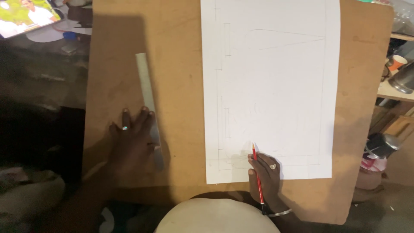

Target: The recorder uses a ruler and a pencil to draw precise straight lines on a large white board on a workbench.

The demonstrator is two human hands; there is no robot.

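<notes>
Brown board (181, 86) | left hand (131, 138) flat on ruler (148, 103) | right hand (265, 174) grips red pencil (257, 177) on paper (276, 86)

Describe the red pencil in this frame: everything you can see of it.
The red pencil is thin and straight, red along its shaft, with a dark end toward the wrist. The right hand grips it around the middle, fingers wrapped over it. It lies nearly upright in the picture, its tip on the white paper sheet near the lower edge, by faint drawn lines. The point itself is too small to judge.

Red pencil (257, 172) tip-down on white sheet (276, 64); grey ruler (148, 103) flat alongside.
</notes>
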